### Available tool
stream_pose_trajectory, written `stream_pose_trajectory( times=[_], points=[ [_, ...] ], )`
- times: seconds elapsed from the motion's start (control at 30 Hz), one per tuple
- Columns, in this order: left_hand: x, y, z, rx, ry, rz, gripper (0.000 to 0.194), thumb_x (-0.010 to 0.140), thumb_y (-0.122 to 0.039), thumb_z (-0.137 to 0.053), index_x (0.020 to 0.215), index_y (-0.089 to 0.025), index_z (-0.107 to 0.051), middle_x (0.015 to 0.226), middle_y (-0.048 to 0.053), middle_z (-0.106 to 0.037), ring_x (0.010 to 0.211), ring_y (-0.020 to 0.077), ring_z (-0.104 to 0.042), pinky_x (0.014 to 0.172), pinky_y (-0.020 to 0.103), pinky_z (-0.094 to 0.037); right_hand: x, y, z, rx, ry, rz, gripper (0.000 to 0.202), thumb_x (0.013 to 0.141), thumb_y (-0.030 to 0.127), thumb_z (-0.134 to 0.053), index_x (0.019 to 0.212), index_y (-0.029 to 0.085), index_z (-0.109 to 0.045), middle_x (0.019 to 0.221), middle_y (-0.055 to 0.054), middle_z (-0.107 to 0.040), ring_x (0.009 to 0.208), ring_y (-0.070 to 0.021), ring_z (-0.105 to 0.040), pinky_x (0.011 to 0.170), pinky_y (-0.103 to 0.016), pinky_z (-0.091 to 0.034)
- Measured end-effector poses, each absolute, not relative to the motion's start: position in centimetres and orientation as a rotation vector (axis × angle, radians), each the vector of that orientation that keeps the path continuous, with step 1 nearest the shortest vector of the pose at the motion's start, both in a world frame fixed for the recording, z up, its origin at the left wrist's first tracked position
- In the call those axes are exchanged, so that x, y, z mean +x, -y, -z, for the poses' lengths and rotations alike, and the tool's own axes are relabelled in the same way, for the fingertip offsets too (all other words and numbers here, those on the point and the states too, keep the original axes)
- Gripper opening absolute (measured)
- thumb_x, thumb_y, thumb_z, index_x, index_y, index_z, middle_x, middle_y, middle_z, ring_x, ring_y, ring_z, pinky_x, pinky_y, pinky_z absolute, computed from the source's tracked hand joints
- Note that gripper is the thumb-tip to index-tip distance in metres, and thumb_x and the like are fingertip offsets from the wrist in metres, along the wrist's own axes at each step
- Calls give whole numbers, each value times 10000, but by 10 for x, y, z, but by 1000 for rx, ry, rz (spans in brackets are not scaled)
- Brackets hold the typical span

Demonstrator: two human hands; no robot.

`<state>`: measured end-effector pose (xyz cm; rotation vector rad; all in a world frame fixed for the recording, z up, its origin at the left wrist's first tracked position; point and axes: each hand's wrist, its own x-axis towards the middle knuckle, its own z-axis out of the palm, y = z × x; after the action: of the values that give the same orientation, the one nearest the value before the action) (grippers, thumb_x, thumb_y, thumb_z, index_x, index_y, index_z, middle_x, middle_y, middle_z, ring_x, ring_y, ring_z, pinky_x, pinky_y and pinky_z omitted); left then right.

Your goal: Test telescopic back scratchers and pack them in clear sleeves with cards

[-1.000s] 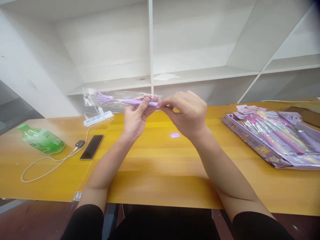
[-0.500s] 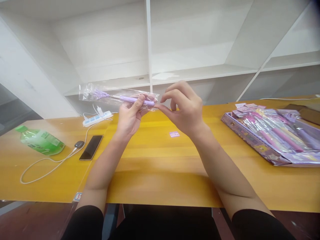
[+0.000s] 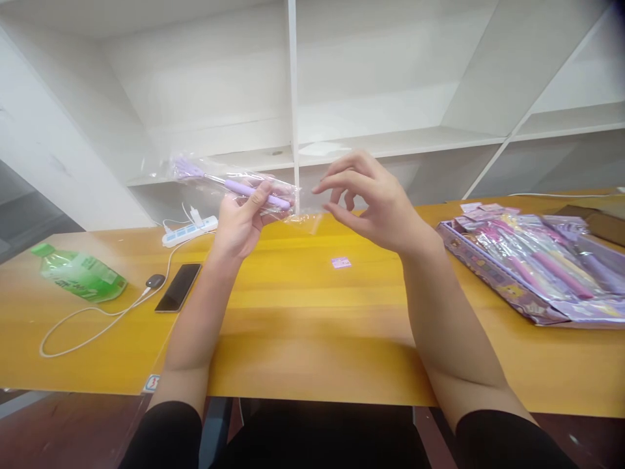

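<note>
My left hand (image 3: 241,221) grips a purple back scratcher (image 3: 254,194) through its clear plastic bag (image 3: 215,170), thumb on the handle. Its claw-shaped head (image 3: 188,168) points to the left, joined to the handle by a thin metal shaft. The bag's right end sticks out past the handle. Just to the right of that end hovers my right hand (image 3: 374,198), fingers curved and apart, nothing between them. On the table below lies a small purple and white printed card (image 3: 340,262).
A printed box (image 3: 493,280) holds several bagged scratchers in pink, yellow and purple on the right. To the left are a green bottle (image 3: 81,275) on its side, a phone (image 3: 178,288), a white cable (image 3: 105,314) and a power strip (image 3: 190,231). White shelving (image 3: 293,85) stands behind the table.
My right hand has moved off the bag's end to the right, and its fingers have spread. My left hand has shifted slightly left with the bagged back scratcher, which tilts a little more.
</note>
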<state>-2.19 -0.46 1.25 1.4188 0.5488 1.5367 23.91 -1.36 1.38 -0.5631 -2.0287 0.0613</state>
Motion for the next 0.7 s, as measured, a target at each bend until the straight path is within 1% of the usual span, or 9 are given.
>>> stream_pose_trajectory(
  times=[0.03,0.13,0.17,0.23,0.3,0.43,0.53,0.6,0.7],
  points=[
    [-22,4,-12,1420,-546,-1517,520,797,-540,-1042,1063,-193,-759,1006,82,-872,843,220,-858,720,297,-711,240,14,-14,-561,2032,-37,217,1030,306,-758,1240,342,-799,1354,-87,-670,939,-215,-705,768,-397,-627],
    [-20,3,-10,1421,-536,-1449,560,785,-531,-1052,1114,-181,-763,974,81,-865,842,238,-863,723,322,-721,239,17,-16,-550,2046,-5,203,1022,392,-811,1222,358,-813,1375,-99,-660,1036,-263,-704,835,-454,-642],
    [-20,2,-9,1419,-532,-1433,566,785,-529,-1053,1125,-178,-767,960,76,-860,837,237,-861,725,326,-724,238,18,-16,-544,2062,1,165,1028,411,-807,1185,362,-821,1376,-97,-660,1074,-277,-701,860,-472,-642],
    [-20,0,-7,1415,-532,-1410,561,789,-521,-1052,1135,-177,-775,941,64,-851,831,231,-857,733,330,-727,235,19,-16,-512,2099,23,89,1050,432,-781,1049,355,-826,1350,-87,-666,1136,-291,-693,898,-491,-634],
    [-21,-1,-5,1412,-542,-1390,565,791,-517,-1052,1146,-176,-777,945,60,-847,839,229,-855,737,330,-725,231,20,-16,-451,2109,47,161,1071,426,-754,951,333,-805,1290,-78,-684,1153,-284,-692,914,-487,-617],
    [-19,2,-4,1453,-554,-1296,579,797,-523,-1047,1168,-173,-772,977,66,-842,847,232,-845,700,322,-698,221,19,-14,-361,2061,85,153,1081,407,-763,972,299,-755,1122,-51,-758,1092,-265,-689,974,-478,-560],
    [-15,6,-4,1501,-556,-1214,555,816,-534,-1031,1155,-180,-771,936,45,-806,798,205,-810,683,308,-672,213,18,-11,-368,2039,74,144,1091,365,-756,984,279,-715,1000,-31,-777,1002,-250,-677,955,-445,-526],
    [-13,7,-3,1516,-549,-1197,524,846,-552,-1007,1138,-186,-772,936,30,-771,809,178,-785,700,284,-660,210,16,-8,-380,2019,69,142,1090,340,-759,983,267,-701,970,-28,-771,968,-243,-665,924,-419,-511],
    [-15,6,-1,1562,-497,-1187,536,885,-638,-949,1119,-191,-770,990,30,-739,850,159,-761,744,278,-655,209,13,-6,-394,1999,67,159,1077,342,-785,978,256,-695,983,-32,-772,963,-240,-657,901,-402,-501]
  ],
)
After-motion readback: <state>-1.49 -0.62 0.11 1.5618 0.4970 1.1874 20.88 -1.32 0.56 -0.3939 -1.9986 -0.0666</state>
